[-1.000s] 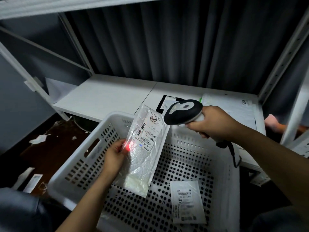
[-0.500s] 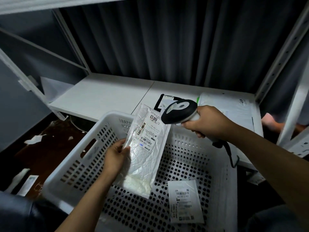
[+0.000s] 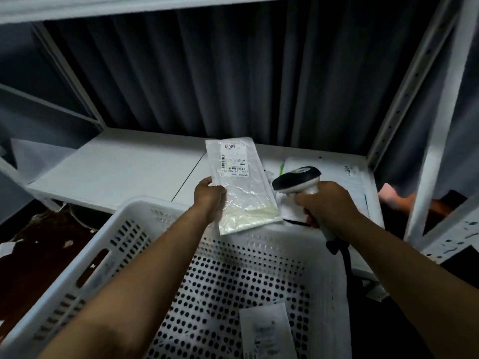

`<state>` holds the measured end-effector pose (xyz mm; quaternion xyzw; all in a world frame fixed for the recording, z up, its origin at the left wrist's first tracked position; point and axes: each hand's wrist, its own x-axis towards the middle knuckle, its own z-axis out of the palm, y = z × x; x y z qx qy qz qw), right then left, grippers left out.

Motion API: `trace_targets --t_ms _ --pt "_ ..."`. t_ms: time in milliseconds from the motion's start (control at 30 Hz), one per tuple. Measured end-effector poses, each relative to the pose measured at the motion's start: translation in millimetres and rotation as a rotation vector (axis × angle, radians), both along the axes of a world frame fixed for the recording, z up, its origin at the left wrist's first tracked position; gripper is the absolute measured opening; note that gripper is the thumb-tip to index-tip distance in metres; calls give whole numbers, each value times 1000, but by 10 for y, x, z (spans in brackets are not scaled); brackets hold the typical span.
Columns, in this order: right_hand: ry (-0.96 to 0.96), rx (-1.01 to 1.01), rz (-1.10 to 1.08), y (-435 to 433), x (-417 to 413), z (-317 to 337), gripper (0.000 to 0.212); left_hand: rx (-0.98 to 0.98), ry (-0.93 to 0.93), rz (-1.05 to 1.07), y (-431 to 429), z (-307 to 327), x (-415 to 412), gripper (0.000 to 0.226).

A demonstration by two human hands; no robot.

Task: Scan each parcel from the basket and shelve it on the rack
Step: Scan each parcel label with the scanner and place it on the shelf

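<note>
My left hand (image 3: 210,196) grips the left edge of a clear plastic parcel (image 3: 241,187) with a white label marked 6813. The parcel is held flat over the white rack shelf (image 3: 111,172), beyond the far rim of the white perforated basket (image 3: 108,250). My right hand (image 3: 328,206) holds a black and white barcode scanner (image 3: 296,180) by its handle, just right of the parcel, its head pointing left. Another flat parcel (image 3: 267,330) with a label lies on the basket floor at the lower right.
More parcels and papers (image 3: 344,177) lie on the shelf's right part, behind the scanner. A dark curtain (image 3: 233,79) hangs behind the rack. White rack posts (image 3: 438,130) stand at the right. The scanner cable (image 3: 346,260) hangs down beside the basket. Paper scraps lie on the dark floor (image 3: 31,260) at left.
My left hand has lifted the parcel out of the basket and carried it forward over the shelf. The scanner's red light is off, and my right hand has moved slightly forward.
</note>
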<state>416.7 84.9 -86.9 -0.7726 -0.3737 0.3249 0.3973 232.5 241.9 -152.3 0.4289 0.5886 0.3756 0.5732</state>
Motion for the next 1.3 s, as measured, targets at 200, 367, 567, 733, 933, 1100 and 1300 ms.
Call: trace_targets --t_ms 200,367,567,733,933,1100,1300 --pt "40 -33 -23 90 235 -192 17 110 271 -29 568 -435 488 34" --pt "-38 -74 13 220 285 -302 21 137 401 -115 725 -728 622 36" --pt "-115 -122 95 274 256 -389 27 186 578 -178 871 -833 460 43" --pt "-145 -148 192 195 123 -304 26 285 499 -245 547 -644 288 36" --pt "-225 -214 403 -151 -219 -208 28 629 465 -275 -635 -766 -100 34" --pt "-349 -266 534 -469 -484 -369 26 432 497 -375 -1464 -1523 -482 19" --pt "-405 -337 557 -705 -539 -644 30 62 718 -810 -1855 -2292 -625 52"
